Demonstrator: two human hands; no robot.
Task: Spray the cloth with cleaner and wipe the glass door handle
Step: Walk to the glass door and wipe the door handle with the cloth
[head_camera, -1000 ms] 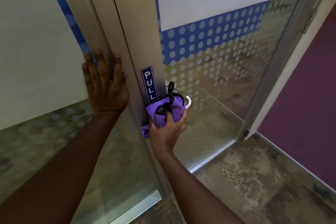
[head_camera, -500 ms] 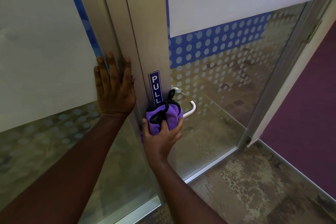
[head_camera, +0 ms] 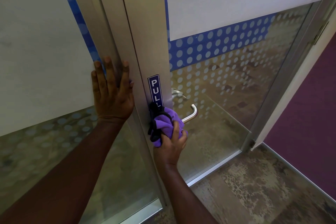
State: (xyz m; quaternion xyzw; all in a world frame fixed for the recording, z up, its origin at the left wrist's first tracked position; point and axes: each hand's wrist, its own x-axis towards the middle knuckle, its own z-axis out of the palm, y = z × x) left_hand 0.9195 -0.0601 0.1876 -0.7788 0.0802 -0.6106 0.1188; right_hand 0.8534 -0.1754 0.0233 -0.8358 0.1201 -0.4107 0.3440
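Head camera view, looking down at a glass door: near the centre of the frame we see our right hand (head_camera: 170,144) clenched around a bunched purple microfibre cloth with black edging (head_camera: 166,123), pressing it against the brushed aluminium door frame (head_camera: 145,45) where the handle joins it. The curved, satin-finish metal lever handle (head_camera: 190,114) is the thing we are wiping. It lies just right of and slightly above the cloth, and its long axis runs from the covered base out toward the right of the frame, ending in a bend that turns up toward the glass. Only this outer stretch shows bare; the inner part is hidden under the cloth. Above the cloth sits a narrow blue vertical sign reading PULL (head_camera: 155,89), its lowest letter partly covered. Left of centre, our left hand (head_camera: 112,92) holds nothing; it lies flat with fingers spread against the frame's edge, well apart from the handle, and seems to steady the door. Our right hand is clearly the nearer one, so we judge the next stroke would slide the cloth rightward along the lever to its tip. No spray bottle is visible.
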